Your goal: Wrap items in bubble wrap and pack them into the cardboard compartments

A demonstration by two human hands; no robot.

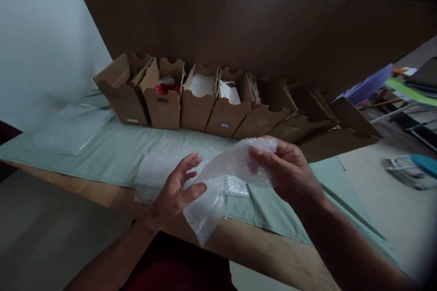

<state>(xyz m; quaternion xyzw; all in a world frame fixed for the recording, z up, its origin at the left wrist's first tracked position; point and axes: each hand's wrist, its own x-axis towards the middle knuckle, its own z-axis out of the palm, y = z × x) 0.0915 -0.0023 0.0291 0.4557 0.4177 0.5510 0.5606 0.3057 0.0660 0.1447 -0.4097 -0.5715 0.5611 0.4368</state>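
Note:
My right hand [287,166] grips one end of a translucent piece of bubble wrap [235,161], fingers and thumb closed on it. The wrap hangs twisted in the air, and its lower corner droops past the table's front edge. My left hand [179,186] is beside the wrap, its fingers and thumb apart, with nothing held in them. Below both hands, more bubble wrap sheets [153,168] lie flat on the pale green cloth [112,159].
A row of several open cardboard bins [165,111] stands behind the sheets, some holding red or white items. A tall cardboard panel [221,22] rises behind them. Clear plastic [75,127] lies at the left, by the wall. A blue-topped stool [425,163] is at right.

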